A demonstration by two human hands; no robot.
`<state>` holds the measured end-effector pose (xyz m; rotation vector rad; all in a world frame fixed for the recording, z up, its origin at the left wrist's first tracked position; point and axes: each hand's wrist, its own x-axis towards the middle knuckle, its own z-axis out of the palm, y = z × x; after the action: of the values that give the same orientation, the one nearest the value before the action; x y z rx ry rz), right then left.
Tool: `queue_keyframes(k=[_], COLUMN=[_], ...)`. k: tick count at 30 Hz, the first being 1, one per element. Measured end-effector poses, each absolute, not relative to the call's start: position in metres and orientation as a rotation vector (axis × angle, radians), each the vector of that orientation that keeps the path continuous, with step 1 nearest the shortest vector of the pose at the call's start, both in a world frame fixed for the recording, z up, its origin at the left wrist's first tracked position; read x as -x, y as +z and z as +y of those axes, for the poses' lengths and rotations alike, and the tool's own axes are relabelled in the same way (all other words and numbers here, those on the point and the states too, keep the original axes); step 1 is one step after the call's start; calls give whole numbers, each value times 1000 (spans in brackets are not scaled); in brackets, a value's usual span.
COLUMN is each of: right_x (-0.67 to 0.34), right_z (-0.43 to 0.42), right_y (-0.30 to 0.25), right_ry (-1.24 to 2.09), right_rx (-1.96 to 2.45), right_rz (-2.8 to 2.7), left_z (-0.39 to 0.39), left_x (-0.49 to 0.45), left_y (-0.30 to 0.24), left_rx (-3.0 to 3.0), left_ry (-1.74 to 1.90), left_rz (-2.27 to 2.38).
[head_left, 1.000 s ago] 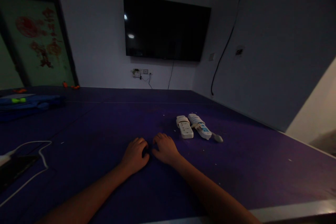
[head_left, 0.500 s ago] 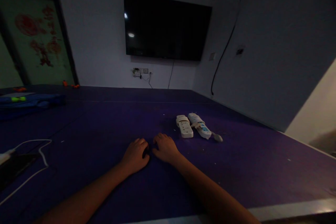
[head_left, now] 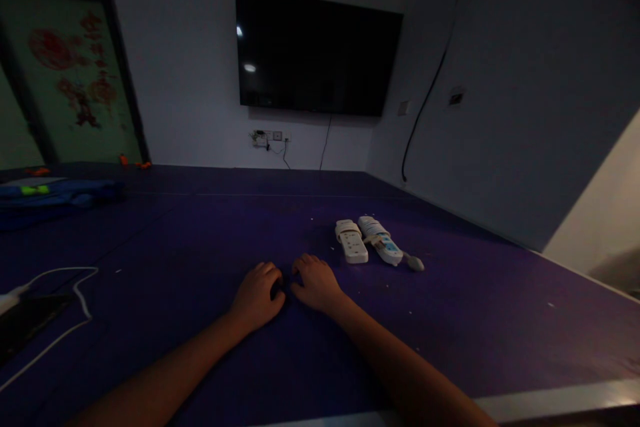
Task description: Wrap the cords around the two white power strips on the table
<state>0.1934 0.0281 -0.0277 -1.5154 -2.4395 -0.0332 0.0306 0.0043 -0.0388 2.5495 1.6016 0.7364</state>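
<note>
A: The counter (head_left: pixel 200 233) first. One broad purple top, running ahead of both hands to the far wall and off to either side. A dark television (head_left: pixel 315 53) hangs on that wall, well beyond the hands and above them.

B: Agreed. What do we log as changed?

A: Next to nothing. Against the pictures from a second ago and half a second ago, we find the left hand (head_left: pixel 257 293) and the right hand (head_left: pixel 315 283) in the same spot and pose. Only the view has nudged a touch. We read that as hands at rest, neither reaching for the strips.

B: Their state?

A: Both lie palm down on the counter, fingers loosely bent, thumbs nearly meeting. We see nothing gripped in either. The dark patch between the thumbs is too dim for us to tell shadow from object.

B: Nearest things?

A: Two white strips lie side by side, ahead and to the right of the right hand, near it but apart. The plain power strip (head_left: pixel 351 241) is closer, with the labelled power strip (head_left: pixel 381 240) just beyond it, touching or nearly so. A small grey piece (head_left: pixel 415 263) lies just right of the labelled one; we cannot tell what it is.

B: Elsewhere?

A: Far to the left of the left hand, a blue bundle (head_left: pixel 55 195). Nearer on that side, a flat dark device (head_left: pixel 25 320) with a white cable (head_left: pixel 75 287) looping over the counter.

B: Anything in the way?

A: Between the right hand and the strips we note only counter and a few pale specks.
</note>
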Motion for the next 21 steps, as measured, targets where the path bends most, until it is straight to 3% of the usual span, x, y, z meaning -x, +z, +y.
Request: queue_keyframes(k=[21], right_x=[-195], right_z=[31], right_y=[-29], right_ry=[-4], right_rx=[1517], right_rz=[-2471], left_z=[5], left_x=[-30], left_y=[-39], left_rx=[-2594], left_ry=[582], left_rz=[1590])
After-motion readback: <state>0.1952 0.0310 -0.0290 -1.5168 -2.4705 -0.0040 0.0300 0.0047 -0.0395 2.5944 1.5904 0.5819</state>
